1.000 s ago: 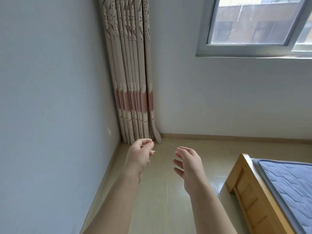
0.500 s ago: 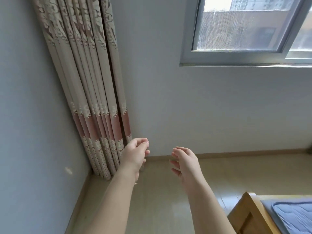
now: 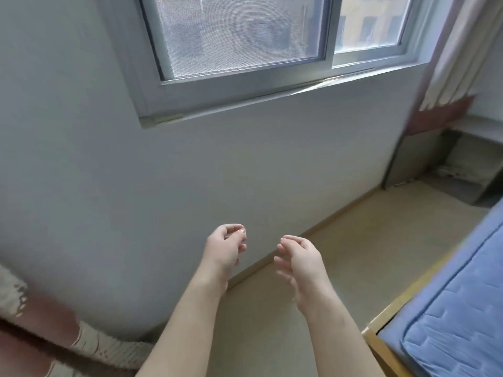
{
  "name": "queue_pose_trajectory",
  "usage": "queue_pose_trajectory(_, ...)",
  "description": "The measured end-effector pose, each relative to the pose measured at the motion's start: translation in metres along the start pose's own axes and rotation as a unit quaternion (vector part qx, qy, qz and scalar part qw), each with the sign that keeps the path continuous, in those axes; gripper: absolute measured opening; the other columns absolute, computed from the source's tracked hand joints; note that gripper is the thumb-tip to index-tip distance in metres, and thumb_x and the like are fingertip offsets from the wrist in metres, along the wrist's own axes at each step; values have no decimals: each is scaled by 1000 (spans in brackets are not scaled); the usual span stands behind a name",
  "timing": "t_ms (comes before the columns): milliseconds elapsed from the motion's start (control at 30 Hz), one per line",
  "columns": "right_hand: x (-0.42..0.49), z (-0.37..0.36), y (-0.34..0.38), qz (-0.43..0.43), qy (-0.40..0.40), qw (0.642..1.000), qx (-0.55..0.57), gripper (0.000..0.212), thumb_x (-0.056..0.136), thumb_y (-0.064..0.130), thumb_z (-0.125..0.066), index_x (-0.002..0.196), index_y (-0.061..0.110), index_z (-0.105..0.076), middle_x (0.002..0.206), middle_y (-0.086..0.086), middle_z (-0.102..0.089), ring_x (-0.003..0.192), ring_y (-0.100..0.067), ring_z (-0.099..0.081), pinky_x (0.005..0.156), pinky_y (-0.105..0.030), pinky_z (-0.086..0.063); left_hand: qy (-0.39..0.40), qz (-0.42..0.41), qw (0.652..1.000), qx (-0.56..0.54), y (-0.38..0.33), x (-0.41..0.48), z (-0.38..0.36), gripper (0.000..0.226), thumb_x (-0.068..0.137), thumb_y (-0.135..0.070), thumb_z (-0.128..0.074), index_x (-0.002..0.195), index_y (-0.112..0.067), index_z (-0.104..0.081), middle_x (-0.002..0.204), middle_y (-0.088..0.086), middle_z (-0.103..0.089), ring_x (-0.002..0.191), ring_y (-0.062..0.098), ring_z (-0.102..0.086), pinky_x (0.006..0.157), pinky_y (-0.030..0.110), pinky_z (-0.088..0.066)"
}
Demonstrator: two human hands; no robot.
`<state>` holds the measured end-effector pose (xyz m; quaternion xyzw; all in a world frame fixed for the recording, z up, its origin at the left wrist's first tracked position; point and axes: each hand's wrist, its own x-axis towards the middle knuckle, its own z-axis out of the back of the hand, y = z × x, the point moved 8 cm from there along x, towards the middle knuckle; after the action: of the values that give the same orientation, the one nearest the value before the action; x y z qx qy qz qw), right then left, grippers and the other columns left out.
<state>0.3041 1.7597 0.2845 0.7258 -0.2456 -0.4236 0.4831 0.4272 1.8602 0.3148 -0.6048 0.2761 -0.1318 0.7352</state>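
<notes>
Right now the window [image 3: 245,36] is above and ahead of me, out of reach, with its sill [image 3: 245,103] well over my fingertips. My left hand [image 3: 224,250] hangs in the air before the wall [image 3: 190,172] with fingers loosely curled toward the thumb, gripping nothing that I can see. My right hand [image 3: 299,259] is beside it, apart from it, relaxed and empty, palm turned inward. Neither one touches anything.

To do this step well, I judge I should step closer and square up to the frame first, then raise both arms together. I would take the sash by its edge with flat fingers, not snatch at the mesh on the left pane. The view is smeared with motion, so steadying my head would help me aim.

Counting: one window showing two panes, two hands, and two curtains. The left curtain [image 3: 40,322] is bunched low beside me, the right curtain [image 3: 457,50] hangs at the far side. One bed [image 3: 462,308] with a blue mattress stands on the floor [image 3: 367,240] at my right, and one grey unit [image 3: 462,159] sits in the corner.
</notes>
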Motion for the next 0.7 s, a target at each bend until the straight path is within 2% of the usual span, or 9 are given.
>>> queue_pose_trajectory(133, 93, 32, 52, 15, -25, 1000, 8, 6, 95, 19, -51, 91, 23, -55, 98, 1, -59, 85, -19, -57, 71, -31, -46, 37, -16, 999, 8, -38, 80, -80, 13, 96, -19, -49, 89, -26, -57, 98, -2, -62, 80, 9, -59, 68, 25, -42)
queue_pose_trajectory(300, 194, 76, 121, 38, -72, 997, 12, 6, 95, 20, -51, 98, 19, -56, 99, 1, -58, 85, -18, -57, 73, -32, -45, 82, -24, 996, 7, -84, 161, -168, 12, 96, -20, -49, 92, -28, -57, 104, -1, -63, 83, 8, -60, 71, 24, -44)
queue_pose_trajectory(700, 412, 160, 202, 34, -175, 983, 40, 5, 95, 21, -50, 95, 23, -56, 109, 0, -59, 95, -20, -60, 77, -33, -46, 208, -27, 977, 26, -137, 365, -368, 11, 96, -23, -50, 91, -30, -57, 107, -3, -64, 86, 7, -61, 78, 26, -45)
